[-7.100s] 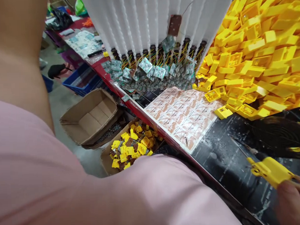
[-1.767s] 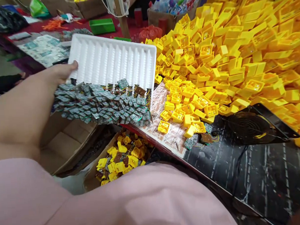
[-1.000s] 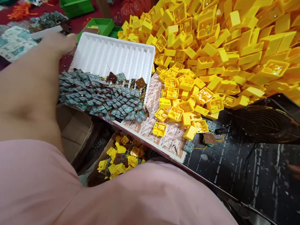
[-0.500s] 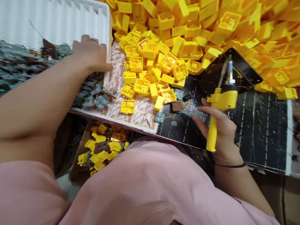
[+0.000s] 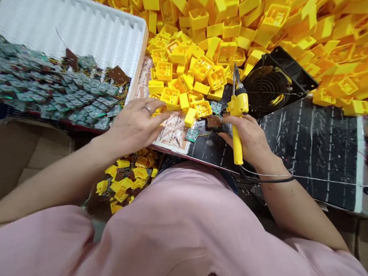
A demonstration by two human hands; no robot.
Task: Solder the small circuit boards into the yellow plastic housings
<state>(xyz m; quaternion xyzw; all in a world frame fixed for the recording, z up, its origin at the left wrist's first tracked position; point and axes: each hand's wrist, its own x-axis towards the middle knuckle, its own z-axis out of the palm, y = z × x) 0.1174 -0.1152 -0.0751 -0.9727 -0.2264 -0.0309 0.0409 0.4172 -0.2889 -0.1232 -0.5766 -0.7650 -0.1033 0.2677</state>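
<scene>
Head view: The right hand [image 5: 253, 141] holds the yellow soldering gun [image 5: 239, 106] with the grip lying across the palm and the metal tip directed up and away from the body. Some fingers are clamped on the gun; the thumb and index fingertips stand apart beside the brown circuit board [image 5: 213, 121]. Contact between these fingertips and the board cannot be determined. A thin pale wire [image 5: 324, 179] crosses the right wrist.

The left hand [image 5: 133, 125], with a ring on one finger, is positioned palm down over the near edge of the patterned sheet [image 5: 171, 132]. Its fingers are slightly apart, near the loose yellow housings [image 5: 171, 96].

The green circuit board [image 5: 192, 134] lies at the border of the patterned sheet and the black work surface [image 5: 311, 149]; a yellow wire extends from its right side. The black fan [image 5: 266, 84] sits tilted behind the right hand, in front of the large housing pile [image 5: 225, 30]. The white ribbed tray [image 5: 108, 32], at left, carries rows of small wired boards [image 5: 89, 99]. Below the table edge, a carton [image 5: 97, 203] contains yellow and brown pieces.
</scene>
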